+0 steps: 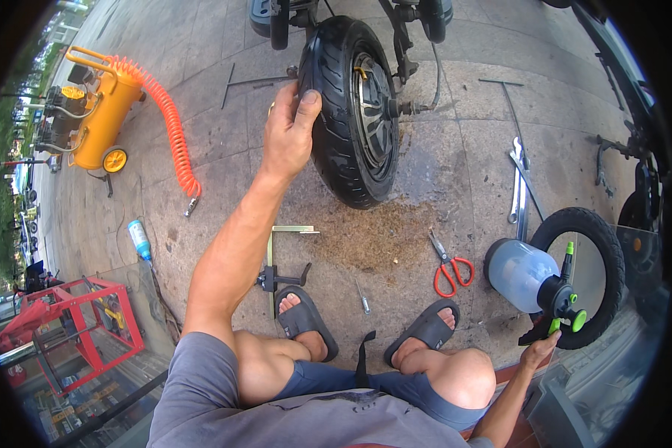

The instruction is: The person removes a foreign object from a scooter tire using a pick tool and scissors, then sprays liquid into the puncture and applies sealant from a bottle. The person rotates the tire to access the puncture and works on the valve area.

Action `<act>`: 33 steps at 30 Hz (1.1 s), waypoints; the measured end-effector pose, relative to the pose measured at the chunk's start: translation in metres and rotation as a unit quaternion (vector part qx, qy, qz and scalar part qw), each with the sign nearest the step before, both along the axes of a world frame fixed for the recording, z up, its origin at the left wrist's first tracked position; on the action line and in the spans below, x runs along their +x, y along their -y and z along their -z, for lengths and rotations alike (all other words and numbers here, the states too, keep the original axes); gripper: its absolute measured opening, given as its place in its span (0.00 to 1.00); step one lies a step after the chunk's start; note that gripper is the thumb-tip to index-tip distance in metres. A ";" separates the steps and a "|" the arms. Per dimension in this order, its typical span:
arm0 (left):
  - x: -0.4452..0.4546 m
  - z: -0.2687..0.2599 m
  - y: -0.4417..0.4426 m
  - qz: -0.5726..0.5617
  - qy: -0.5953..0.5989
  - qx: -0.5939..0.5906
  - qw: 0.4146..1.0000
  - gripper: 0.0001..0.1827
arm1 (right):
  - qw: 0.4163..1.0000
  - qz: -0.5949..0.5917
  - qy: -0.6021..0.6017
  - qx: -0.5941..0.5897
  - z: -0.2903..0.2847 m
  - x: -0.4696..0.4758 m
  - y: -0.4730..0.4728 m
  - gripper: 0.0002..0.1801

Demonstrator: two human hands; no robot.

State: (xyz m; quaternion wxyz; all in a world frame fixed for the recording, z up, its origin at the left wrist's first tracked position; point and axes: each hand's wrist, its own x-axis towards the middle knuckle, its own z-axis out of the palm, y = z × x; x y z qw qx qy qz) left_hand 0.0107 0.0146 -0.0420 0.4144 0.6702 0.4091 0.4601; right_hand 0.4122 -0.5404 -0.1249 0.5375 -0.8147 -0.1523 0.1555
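Note:
A black tyre [336,120] is mounted on a spoked hub-motor wheel [374,126] fixed to a scooter [406,39]. A yellow angled valve stem [360,73] shows at its hub. My left hand [290,126] holds the tyre's left side, thumb against the tread and the other fingers partly hidden behind it. Down at the right, my right hand [540,350] grips the handle of a pump sprayer [523,274] with a translucent bottle and green fittings. The sprayer is tilted, and a loose tyre [607,280] lies just behind it.
Wet paving [375,235] spreads below the wheel. Red-handled scissors [451,269], a small screwdriver [364,299], wrenches [516,190] and a clamp-like tool [271,277] lie around my feet. An orange compressor [109,112] with a coiled hose [173,123] stands left, above a red metal frame [84,330].

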 end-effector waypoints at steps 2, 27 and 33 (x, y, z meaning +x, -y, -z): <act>0.001 -0.002 0.000 0.014 0.012 -0.005 1.000 0.32 | 0.999 0.015 0.040 -0.025 0.000 -0.001 0.004 0.33; 0.002 -0.018 -0.008 -0.047 -0.069 -0.105 0.991 0.30 | 0.949 -0.239 0.060 -0.195 0.048 -0.173 -0.075 0.07; -0.012 -0.017 -0.019 -0.011 0.040 -0.206 0.978 0.21 | 0.962 -0.195 -0.018 -0.190 0.076 -0.169 -0.078 0.07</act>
